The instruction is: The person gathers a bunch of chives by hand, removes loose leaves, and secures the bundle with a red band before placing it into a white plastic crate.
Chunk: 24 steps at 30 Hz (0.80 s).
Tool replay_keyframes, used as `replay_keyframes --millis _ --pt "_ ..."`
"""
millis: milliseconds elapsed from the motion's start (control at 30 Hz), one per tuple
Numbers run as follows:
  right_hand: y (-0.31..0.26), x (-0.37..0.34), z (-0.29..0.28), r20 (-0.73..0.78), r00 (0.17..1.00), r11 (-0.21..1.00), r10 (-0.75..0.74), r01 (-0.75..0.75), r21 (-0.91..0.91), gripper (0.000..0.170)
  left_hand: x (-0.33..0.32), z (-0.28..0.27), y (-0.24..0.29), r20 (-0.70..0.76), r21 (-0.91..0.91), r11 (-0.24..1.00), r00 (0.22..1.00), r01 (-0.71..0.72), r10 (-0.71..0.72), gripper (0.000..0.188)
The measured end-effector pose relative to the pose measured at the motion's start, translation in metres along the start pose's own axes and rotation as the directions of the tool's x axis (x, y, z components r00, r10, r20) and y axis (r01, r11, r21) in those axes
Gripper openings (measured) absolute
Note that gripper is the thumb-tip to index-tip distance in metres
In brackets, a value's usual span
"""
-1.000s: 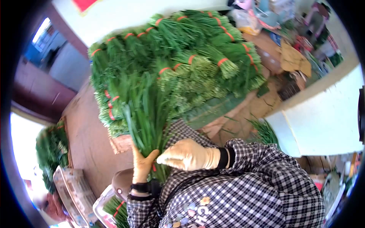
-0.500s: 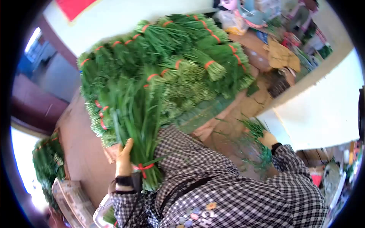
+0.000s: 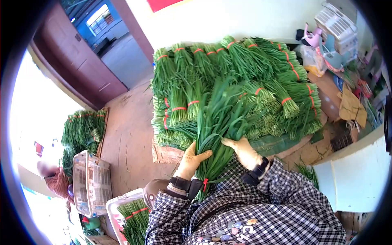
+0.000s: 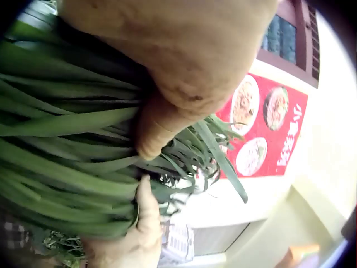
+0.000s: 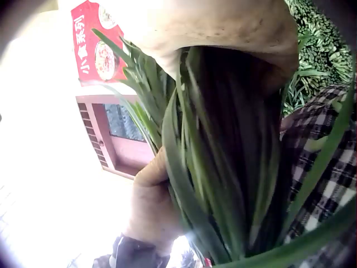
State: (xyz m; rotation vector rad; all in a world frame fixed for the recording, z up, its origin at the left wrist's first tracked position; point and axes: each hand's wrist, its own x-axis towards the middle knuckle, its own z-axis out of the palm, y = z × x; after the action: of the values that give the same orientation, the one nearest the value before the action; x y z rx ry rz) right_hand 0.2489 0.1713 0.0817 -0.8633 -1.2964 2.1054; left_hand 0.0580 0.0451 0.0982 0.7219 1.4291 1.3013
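Note:
A bundle of garlic chives (image 3: 218, 157) stands in front of the body, long flat leaves pointing away and a red tie (image 3: 205, 183) near its stem end. My gloved left hand (image 3: 191, 162) grips it from the left just above the tie, thumb across the leaves. From the right, my gloved right hand (image 3: 243, 152) holds the leaves a little higher up. In the left wrist view the left thumb and the right hand's fingertips come close over the leaves (image 4: 61, 167). The right wrist view shows leaves (image 5: 223, 167) running under the curved right hand; its far fingers are hidden.
A broad pile of red-banded chive bundles (image 3: 179, 90) lies ahead on the floor. At left are a crate (image 3: 93, 183), a white basket (image 3: 112, 212) holding chives and another chive stack (image 3: 83, 130). A white panel (image 3: 351, 183) stands at right, loose leaves (image 3: 308, 171) beside it.
My right hand left the bundle, reached out right to loose leaves by the white panel, and is back on the bundle. The left hand kept its grip while the head view swung left.

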Motion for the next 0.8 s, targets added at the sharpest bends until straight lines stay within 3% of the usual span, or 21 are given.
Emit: replay_keyframes --millis 33,100,133,167,200,267,333,400,433,467,533,567,600,667,700,733,800 --pt "-0.024 -0.020 0.005 -0.030 1.000 0.977 0.007 -0.013 -0.211 0.056 0.000 -0.006 -0.001 -0.016 -0.009 1.000 1.000 -0.007 0.007 0.056" --pt "0.023 -0.016 -0.019 0.019 1.000 0.996 -0.023 0.025 -0.084 0.047 -0.003 -0.012 -0.011 -0.012 -0.224 0.974 0.999 -0.037 0.035 0.048" --pt "0.040 -0.018 -0.029 0.041 0.998 0.999 -0.039 0.041 -0.028 0.042 -0.003 -0.015 -0.013 -0.012 -0.231 0.972 0.999 -0.038 0.036 0.048" --pt "0.051 -0.015 -0.036 0.019 0.999 0.916 -0.037 0.041 -0.399 0.052 -0.002 -0.018 -0.014 -0.007 -0.258 0.966 1.000 -0.015 0.014 0.047" --pt "0.060 -0.016 -0.047 0.015 0.999 0.915 -0.038 0.041 -0.403 0.052 -0.001 -0.020 -0.015 0.000 -0.284 0.959 1.000 0.007 -0.008 0.045" --pt "0.058 -0.016 -0.055 0.119 0.992 0.950 -0.033 0.068 -0.304 0.068 0.000 -0.021 -0.016 0.015 -0.291 0.957 1.000 0.010 -0.006 0.043" --pt "0.064 -0.012 -0.058 0.171 0.984 0.963 -0.038 0.082 -0.255 0.076 0.000 -0.021 -0.017 0.046 -0.212 0.977 0.999 0.000 0.010 0.048" --pt "0.081 -0.002 -0.057 -0.043 0.999 0.997 0.001 0.002 0.083 0.035 0.000 -0.022 -0.019 0.058 -0.232 0.973 0.998 0.005 0.009 0.046" --pt "0.031 -0.014 -0.046 0.071 0.967 0.951 0.243 -0.224 -0.211 0.065 -0.002 -0.021 -0.017 0.053 -0.217 0.976 0.999 0.013 -0.001 0.046" --pt "0.033 -0.013 -0.048 0.073 0.967 0.951 0.243 -0.223 -0.215 0.065 -0.003 -0.020 -0.015 0.046 -0.204 0.979 0.999 0.019 -0.010 0.045" --pt "0.052 -0.011 -0.062 0.200 0.978 0.970 -0.054 0.099 -0.221 0.062 -0.006 -0.015 -0.012 0.044 -0.238 0.971 0.999 0.028 -0.018 0.043" --pt "0.060 0.004 -0.065 0.062 0.998 0.930 0.025 0.000 -0.369 0.052 -0.006 -0.012 -0.010 0.023 -0.201 0.980 1.000 0.011 -0.006 0.045" --pt "0.068 0.001 -0.075 0.058 0.998 0.930 0.020 0.003 -0.368 0.052 -0.006 -0.009 -0.010 0.005 -0.162 0.987 1.000 -0.005 0.006 0.046" --pt "0.006 -0.032 -0.039 0.075 0.986 0.942 0.146 -0.115 -0.315 0.067 -0.006 -0.002 -0.009 0.005 -0.192 0.981 1.000 -0.010 0.011 0.046" --pt "0.023 -0.021 -0.062 0.223 0.966 0.847 0.130 0.009 -0.532 0.082 -0.009 0.003 -0.003 -0.032 -0.177 0.984 0.999 0.008 -0.014 0.044" --pt "-0.027 -0.029 -0.051 0.015 0.851 0.343 0.526 -0.196 -0.919 0.082 -0.011 0.008 0.000 -0.071 -0.164 0.986 0.997 0.027 -0.039 0.042" --pt "-0.009 -0.036 -0.074 0.175 0.909 0.475 0.377 -0.028 -0.879 0.074 -0.007 0.011 -0.012 -0.086 -0.116 0.992 0.996 -0.045 0.035 0.038"
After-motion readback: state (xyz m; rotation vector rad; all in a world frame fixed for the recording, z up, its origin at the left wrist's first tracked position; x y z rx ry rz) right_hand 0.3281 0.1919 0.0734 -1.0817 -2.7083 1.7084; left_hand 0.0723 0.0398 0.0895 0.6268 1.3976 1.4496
